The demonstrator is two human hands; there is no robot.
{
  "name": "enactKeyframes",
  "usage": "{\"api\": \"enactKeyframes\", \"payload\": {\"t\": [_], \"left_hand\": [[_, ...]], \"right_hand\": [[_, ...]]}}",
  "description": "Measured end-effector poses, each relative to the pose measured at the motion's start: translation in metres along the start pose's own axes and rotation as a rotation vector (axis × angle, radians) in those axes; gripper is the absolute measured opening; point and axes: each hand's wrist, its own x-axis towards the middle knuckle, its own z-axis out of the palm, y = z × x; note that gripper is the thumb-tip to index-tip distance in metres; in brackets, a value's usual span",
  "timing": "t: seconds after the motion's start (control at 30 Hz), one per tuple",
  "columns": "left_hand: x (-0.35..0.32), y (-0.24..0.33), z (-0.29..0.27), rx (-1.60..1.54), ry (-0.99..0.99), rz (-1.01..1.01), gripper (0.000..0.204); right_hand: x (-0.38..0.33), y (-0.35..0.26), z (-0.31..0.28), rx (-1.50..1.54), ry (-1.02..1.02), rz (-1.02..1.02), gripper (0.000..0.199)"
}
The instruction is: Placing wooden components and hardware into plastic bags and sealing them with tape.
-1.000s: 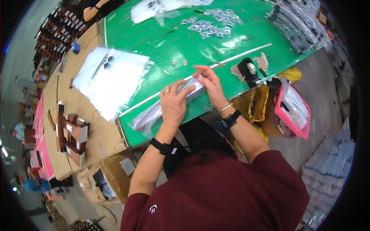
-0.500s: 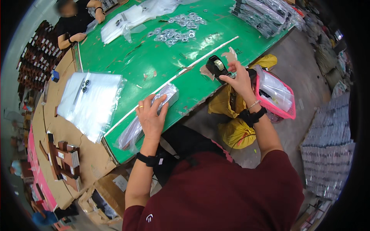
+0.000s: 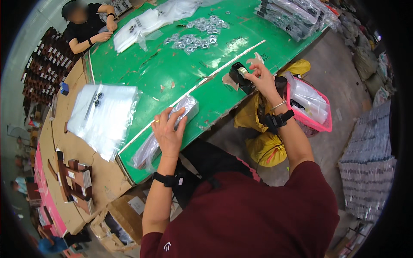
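My left hand point(image 3: 168, 131) lies over a long packet wrapped in clear plastic point(image 3: 188, 107), its fingers and thumb gripping the sides. The packet rests on the green table point(image 3: 241, 101) close to its near edge. At the table's right edge stands a black tape dispenser point(image 3: 236, 74) with a roll of clear tape point(image 3: 242, 71). Over the dispenser, my right hand point(image 3: 261, 78) has its thumb and fingers closed in a pinch at the tape; the tape's free end is too small to make out.
A stack of clear plastic bags point(image 3: 103, 116) lies left of the packet. Small bagged round parts point(image 3: 193, 43) and more plastic sleeves point(image 3: 142, 28) are farther back, near a co-worker point(image 3: 86, 26). A pink basket point(image 3: 322, 124) and yellow bags point(image 3: 266, 148) stand below the table's right side.
My right hand has moved slightly left onto the dispenser, and its spread fingers have closed at the tape. My left hand stays on the packet. The co-worker's hands have come together.
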Motion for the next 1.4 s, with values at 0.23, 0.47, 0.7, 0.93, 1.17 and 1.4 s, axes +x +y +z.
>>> {"api": "enactKeyframes", "payload": {"t": [0.23, 0.47, 0.7, 0.93, 1.17, 1.4], "left_hand": [[0.002, -0.001, 0.000, 0.002, -0.006, -0.014, 0.028], [0.001, 0.002, -0.002, -0.020, -0.015, -0.032, 0.026], [-0.001, 0.004, -0.003, -0.006, 0.009, -0.009, 0.026], [-0.009, 0.006, -0.007, 0.022, 0.020, -0.002, 0.027], [-0.010, 0.016, 0.003, 0.116, 0.086, 0.081, 0.029], [-0.022, 0.027, 0.020, 0.286, 0.189, 0.135, 0.024]], "right_hand": [[-0.027, 0.013, -0.028, 0.194, -0.047, 0.076, 0.028], [-0.073, 0.037, -0.025, 0.504, -0.035, 0.151, 0.017], [-0.070, 0.030, 0.003, 0.612, 0.086, 0.207, 0.011], [-0.069, 0.072, 0.015, -0.232, 0.109, 0.058, 0.011], [-0.097, -0.079, 0.071, 0.657, -0.343, 0.058, 0.011], [-0.096, -0.115, 0.124, 0.345, -0.285, 0.016, 0.018]]}}
